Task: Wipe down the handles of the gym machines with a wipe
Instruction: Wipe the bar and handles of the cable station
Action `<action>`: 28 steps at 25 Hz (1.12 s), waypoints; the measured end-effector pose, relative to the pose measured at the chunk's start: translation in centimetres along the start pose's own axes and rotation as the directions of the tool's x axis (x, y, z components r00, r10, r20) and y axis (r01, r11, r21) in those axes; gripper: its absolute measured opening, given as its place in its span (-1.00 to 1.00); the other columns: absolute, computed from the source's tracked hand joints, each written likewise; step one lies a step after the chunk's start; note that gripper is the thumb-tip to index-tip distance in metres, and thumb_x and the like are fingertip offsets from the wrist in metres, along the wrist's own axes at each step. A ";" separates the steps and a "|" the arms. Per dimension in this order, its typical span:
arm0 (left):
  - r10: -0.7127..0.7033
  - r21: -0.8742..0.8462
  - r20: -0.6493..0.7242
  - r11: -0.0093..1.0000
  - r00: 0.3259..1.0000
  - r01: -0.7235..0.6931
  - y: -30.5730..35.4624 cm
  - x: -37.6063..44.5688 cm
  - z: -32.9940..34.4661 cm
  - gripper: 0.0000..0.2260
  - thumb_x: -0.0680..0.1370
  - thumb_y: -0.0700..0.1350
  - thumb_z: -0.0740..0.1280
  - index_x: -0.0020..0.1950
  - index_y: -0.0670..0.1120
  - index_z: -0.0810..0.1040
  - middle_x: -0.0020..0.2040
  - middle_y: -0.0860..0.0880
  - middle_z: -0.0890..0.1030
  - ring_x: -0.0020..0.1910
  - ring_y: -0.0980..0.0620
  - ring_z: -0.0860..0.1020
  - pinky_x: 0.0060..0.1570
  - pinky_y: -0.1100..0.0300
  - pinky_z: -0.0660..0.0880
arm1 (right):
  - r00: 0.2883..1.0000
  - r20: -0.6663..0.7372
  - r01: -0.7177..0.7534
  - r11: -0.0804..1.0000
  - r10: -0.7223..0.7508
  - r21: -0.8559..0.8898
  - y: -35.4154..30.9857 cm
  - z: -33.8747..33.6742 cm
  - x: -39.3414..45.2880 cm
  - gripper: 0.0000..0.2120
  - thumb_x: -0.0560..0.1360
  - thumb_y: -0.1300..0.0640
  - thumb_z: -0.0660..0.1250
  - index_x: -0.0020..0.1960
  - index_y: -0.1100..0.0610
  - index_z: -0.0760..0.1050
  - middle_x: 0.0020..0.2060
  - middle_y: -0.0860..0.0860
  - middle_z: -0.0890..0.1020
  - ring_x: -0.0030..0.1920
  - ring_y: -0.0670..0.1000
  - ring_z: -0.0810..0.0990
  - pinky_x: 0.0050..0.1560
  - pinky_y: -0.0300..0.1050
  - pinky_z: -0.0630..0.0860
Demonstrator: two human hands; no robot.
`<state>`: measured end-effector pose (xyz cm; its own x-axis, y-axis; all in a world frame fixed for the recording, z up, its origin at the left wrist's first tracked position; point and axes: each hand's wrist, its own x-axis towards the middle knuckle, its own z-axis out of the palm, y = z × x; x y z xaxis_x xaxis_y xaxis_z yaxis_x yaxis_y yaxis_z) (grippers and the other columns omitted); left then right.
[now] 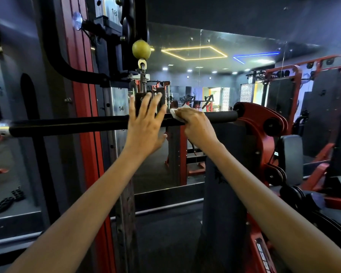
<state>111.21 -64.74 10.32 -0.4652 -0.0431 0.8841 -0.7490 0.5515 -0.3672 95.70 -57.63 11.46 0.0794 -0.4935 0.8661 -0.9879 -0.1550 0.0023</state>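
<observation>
A long black padded handle bar [67, 126] runs level across the middle of the head view, from the far left to a red pivot bracket [264, 123] on the right. My right hand [195, 125] is curled over the bar right of centre and holds a white wipe [177, 113] against it. My left hand [146, 123] is just left of it, fingers straight and spread, palm in front of the bar; whether it touches the bar I cannot tell.
A red and black upright [81, 95] with numbered holes stands behind the bar at left. A yellow ball stop [141, 49] hangs on a cable above. A dark pad [222, 174] sits below the bar. Wall mirrors reflect other machines.
</observation>
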 end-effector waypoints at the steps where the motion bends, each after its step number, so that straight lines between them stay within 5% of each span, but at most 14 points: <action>1: -0.001 0.013 0.053 1.000 0.999 0.001 0.7 0.6 0.3 -0.31 0.27 0.10 0.55 0.33 -0.10 0.46 0.47 -0.18 0.26 0.45 -0.20 0.16 0.37 -0.30 -0.09 | 1.000 -0.006 -0.005 1.000 0.005 -0.001 0.6 -0.3 -0.1 -0.68 0.45 0.44 0.24 0.16 0.28 0.55 0.06 0.16 0.63 0.08 0.15 0.58 0.13 0.07 0.52; 4: -0.086 -0.023 0.148 0.996 0.985 0.090 1.6 1.4 0.8 -0.56 0.32 -0.06 0.53 0.16 -0.10 0.56 0.51 -0.16 0.19 0.50 -0.24 0.08 0.29 -0.45 -0.07 | 0.990 -0.032 -0.137 0.990 0.136 -0.040 3.4 -0.9 -0.6 -0.63 0.46 0.46 0.18 0.21 0.26 0.53 0.09 0.14 0.62 0.07 0.13 0.59 0.15 0.07 0.52; 7: -0.146 -0.017 0.173 0.988 0.974 0.152 2.0 1.8 1.2 -0.71 0.38 -0.18 0.49 0.08 -0.14 0.56 0.45 -0.14 0.32 0.49 -0.29 0.12 0.19 -0.51 0.16 | 0.979 -0.031 -0.200 0.979 0.199 -0.028 3.3 -0.4 -0.5 -0.64 0.48 0.44 0.19 0.21 0.22 0.53 0.06 0.12 0.61 0.01 0.09 0.59 0.09 0.03 0.55; 9: -0.119 0.051 0.156 0.992 0.981 0.113 2.0 1.7 1.4 -0.73 0.40 -0.21 0.46 0.07 -0.15 0.56 0.20 -0.13 0.55 0.46 -0.31 0.20 0.11 -0.49 0.28 | 0.992 0.016 -0.125 0.992 0.126 -0.028 1.6 0.3 -0.4 -0.65 0.51 0.40 0.20 0.24 0.19 0.51 0.11 0.12 0.59 0.08 0.08 0.56 0.15 -0.02 0.51; 12: -0.099 0.085 0.150 0.993 0.984 0.087 1.7 1.1 1.7 -0.73 0.39 -0.18 0.47 0.05 -0.17 0.55 -0.11 -0.12 0.61 0.43 -0.32 0.25 0.06 -0.47 0.33 | 0.995 0.076 -0.063 0.998 0.064 -0.016 1.1 0.5 -0.8 -0.58 0.52 0.40 0.15 0.34 0.19 0.42 0.28 0.11 0.49 0.31 0.07 0.42 0.31 -0.06 0.34; 19: -0.083 0.139 0.121 0.988 0.989 0.066 1.5 1.2 1.9 -0.67 0.40 -0.08 0.50 0.07 -0.20 0.54 -0.07 -0.11 0.62 0.42 -0.32 0.27 0.04 -0.46 0.37 | 0.976 -0.073 -0.210 0.975 0.205 -0.074 5.7 -0.9 -2.3 -0.63 0.50 0.41 0.17 0.28 0.26 0.46 0.25 0.14 0.52 0.30 0.11 0.43 0.39 0.04 0.31; 23: -0.117 0.066 0.118 0.992 0.986 0.110 1.9 1.4 2.0 -0.64 0.46 0.05 0.39 0.06 -0.21 0.51 -0.03 -0.16 0.62 0.44 -0.34 0.22 0.08 -0.46 0.32 | 0.995 -0.096 -0.027 0.999 0.025 -0.020 2.0 0.4 -1.5 -0.57 0.43 0.51 0.20 0.26 0.27 0.48 0.22 0.16 0.52 0.30 0.14 0.43 0.31 0.01 0.35; 28: -0.122 0.013 0.126 0.992 0.984 0.122 1.9 1.4 2.2 -0.58 0.47 0.10 0.31 0.12 -0.21 0.49 0.04 -0.18 0.61 0.46 -0.33 0.15 0.09 -0.47 0.32 | 0.992 -0.107 0.060 0.993 -0.070 -0.098 5.6 -2.2 -2.2 -0.57 0.42 0.49 0.13 0.21 0.28 0.52 0.15 0.15 0.58 0.21 0.17 0.51 0.33 0.07 0.35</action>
<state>108.10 -65.58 10.23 -0.4259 -0.2149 0.8789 -0.8060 0.5314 -0.2607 89.75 -55.54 10.61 0.1339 -0.3869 0.9124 -0.9897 -0.0995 0.1030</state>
